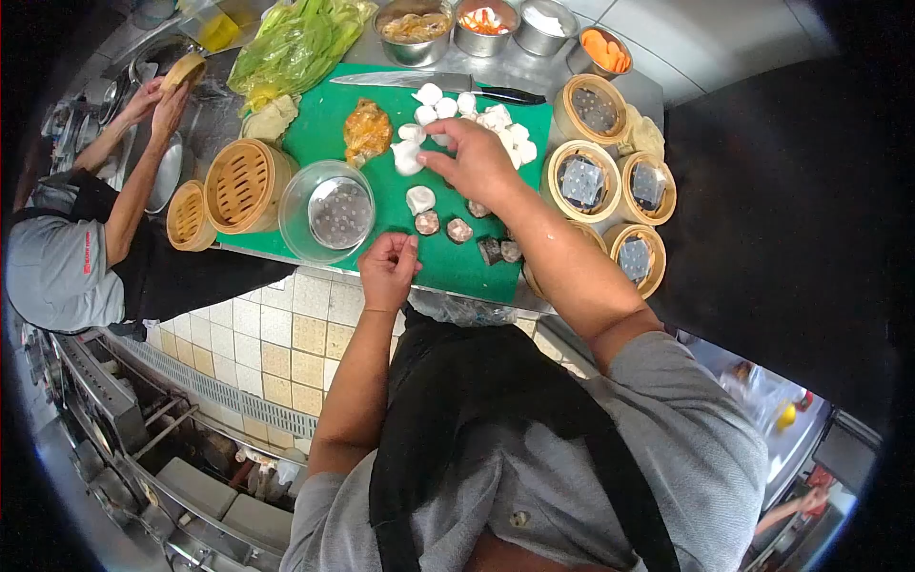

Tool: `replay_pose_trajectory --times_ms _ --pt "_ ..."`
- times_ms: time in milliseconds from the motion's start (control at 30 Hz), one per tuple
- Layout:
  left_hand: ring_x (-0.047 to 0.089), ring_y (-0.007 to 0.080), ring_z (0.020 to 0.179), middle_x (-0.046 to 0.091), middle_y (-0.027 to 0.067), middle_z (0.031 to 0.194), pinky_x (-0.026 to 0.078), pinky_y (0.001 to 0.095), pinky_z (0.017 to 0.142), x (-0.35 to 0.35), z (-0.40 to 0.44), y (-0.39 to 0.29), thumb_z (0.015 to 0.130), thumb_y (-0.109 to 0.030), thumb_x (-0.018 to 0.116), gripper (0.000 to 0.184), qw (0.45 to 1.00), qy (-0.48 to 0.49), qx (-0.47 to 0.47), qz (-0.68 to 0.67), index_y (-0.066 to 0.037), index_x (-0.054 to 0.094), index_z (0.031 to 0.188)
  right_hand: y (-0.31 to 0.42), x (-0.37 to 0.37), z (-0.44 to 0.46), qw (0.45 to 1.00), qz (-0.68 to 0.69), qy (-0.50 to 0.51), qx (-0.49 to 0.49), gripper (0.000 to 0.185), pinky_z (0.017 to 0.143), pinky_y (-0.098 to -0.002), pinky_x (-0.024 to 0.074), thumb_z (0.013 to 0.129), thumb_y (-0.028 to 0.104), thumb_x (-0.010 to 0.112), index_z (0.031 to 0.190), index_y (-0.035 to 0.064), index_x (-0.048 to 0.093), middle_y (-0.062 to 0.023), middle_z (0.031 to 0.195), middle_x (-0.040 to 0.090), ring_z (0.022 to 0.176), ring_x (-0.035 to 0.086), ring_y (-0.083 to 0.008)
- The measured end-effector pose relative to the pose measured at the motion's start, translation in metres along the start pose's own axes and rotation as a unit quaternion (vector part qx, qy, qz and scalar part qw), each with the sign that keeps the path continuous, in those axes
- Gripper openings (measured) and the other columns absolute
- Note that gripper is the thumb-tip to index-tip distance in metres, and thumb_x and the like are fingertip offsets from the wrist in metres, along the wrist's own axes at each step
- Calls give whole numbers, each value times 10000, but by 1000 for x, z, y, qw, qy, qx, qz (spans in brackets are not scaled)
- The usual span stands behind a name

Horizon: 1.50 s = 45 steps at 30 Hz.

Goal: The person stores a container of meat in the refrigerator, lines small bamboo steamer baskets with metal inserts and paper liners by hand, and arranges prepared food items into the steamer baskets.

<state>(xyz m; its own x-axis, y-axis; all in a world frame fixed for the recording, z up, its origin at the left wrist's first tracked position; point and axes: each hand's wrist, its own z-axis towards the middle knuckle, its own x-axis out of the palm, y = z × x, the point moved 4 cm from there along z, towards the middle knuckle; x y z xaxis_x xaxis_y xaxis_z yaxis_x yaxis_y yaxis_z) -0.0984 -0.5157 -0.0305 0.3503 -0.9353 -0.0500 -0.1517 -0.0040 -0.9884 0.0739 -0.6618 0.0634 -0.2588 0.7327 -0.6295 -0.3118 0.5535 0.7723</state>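
Note:
My right hand (472, 164) reaches over the green cutting board (515, 272), thumb and index finger apart beside white dumpling-like pieces (408, 157); its thumb seems to touch one. More white pieces (496, 119) are clustered beyond it. My left hand (389, 272) is at the board's near edge, fingers curled and thumb pressed to the index finger; anything between them is hidden. Between my hands are a white piece (420, 198) and small round pinkish-grey pieces (459, 231). Darker pieces (490, 251) sit near my right forearm. An orange-brown food mass (367, 133) lies farther left.
A knife (410, 80) lies across the board's far side. A clear bowl (297, 212) and bamboo steamers (240, 186) stand left; several lined steamers (579, 181) stand right. Metal tubs (415, 48) and bagged greens (295, 48) line the back. A co-worker (67, 267) holds a steamer part at left.

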Motion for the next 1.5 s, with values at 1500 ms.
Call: replay_pose_trajectory --times_ms 1500 --pt "643 104 616 673 42 784 533 249 536 -4 6 3 945 -113 693 117 997 45 -57 -26 -2 660 962 -79 -69 -25 709 664 115 209 447 823 -410 621 1007 334 581 1319 16 543 -226 1286 640 1094 687 -365"
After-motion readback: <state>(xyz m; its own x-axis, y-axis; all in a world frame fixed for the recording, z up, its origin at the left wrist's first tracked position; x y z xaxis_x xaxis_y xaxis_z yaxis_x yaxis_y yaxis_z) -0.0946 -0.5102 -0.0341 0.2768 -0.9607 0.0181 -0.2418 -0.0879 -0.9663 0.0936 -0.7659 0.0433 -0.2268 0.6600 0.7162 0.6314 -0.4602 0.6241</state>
